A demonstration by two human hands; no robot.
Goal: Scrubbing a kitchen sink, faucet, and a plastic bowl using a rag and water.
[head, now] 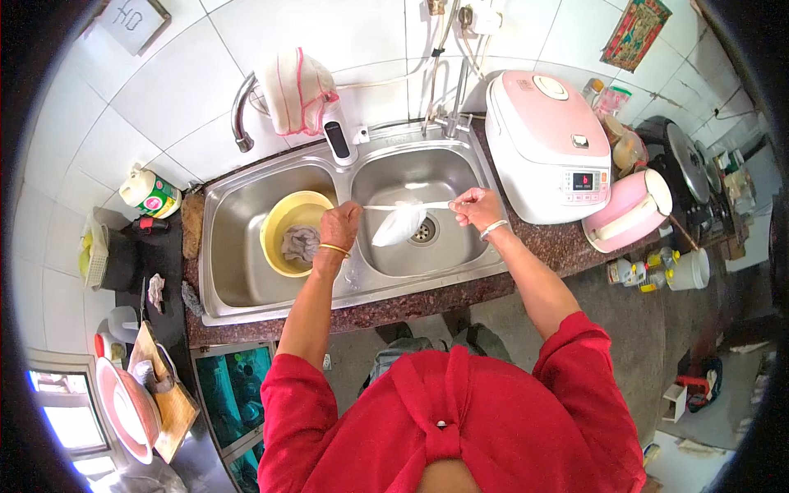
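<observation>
Between my hands a thin white strip is pulled taut, and a bunched white bag or cloth [399, 227] hangs from it over the right sink basin [425, 161]; I cannot tell its material. My left hand [339, 225] grips one end near the divider, with a bangle at the wrist. The other end is pinched in my right hand [478, 208], which is above the right basin near its drain [424, 230]. In the left basin [237, 246] stands a yellow plastic tub [271, 222], holding a crumpled greyish cloth [301, 243].
Behind the sink are a curved faucet [239, 117], a draped towel [296, 92] and a second tap [453, 126]. A pink-and-white rice cooker [548, 148] and pink kettle [625, 212] stand at right. Left are a bottle [151, 192], a cutting board [179, 413] and a pink basin [126, 413].
</observation>
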